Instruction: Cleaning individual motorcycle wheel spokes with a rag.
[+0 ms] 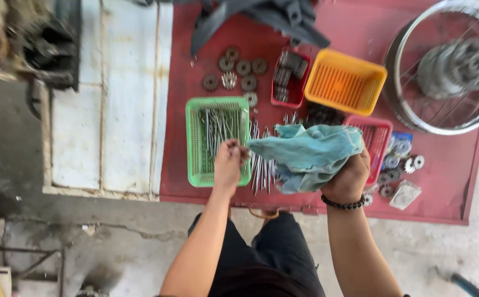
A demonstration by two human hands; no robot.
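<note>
Standing over the low red table [448, 181], the person keeps both arms stretched out across its near edge. Furthest left, beyond the table, a pale slab of worn panels [107, 110] lies on the ground. Next comes a green plastic basket [192, 143] holding a loose heap of thin metal spokes [217, 124]. The left hand [229, 162] hovers at the basket's right rim, fingers curled in and pinched together around the ends of a few spokes; the grip is tight, with no gap showing between thumb and fingers. Just beside the basket, more spokes [261, 165] lie fanned out on the bare table top. Behind these sits a scatter of small dark sprockets [243, 67], then a red tray [291, 96] of dark metal parts and an empty orange basket [345, 82]. The right hand [349, 179], a dark bead bracelet [343, 204] at its wrist, is clenched around a bunched teal rag [308, 154], which spills out leftwards over the spokes and covers part of a pink basket [379, 137]. Right of that lie several shiny sprockets [399, 162], and at the far corner rests a spoked wheel rim [415, 118] with its hub.
</note>
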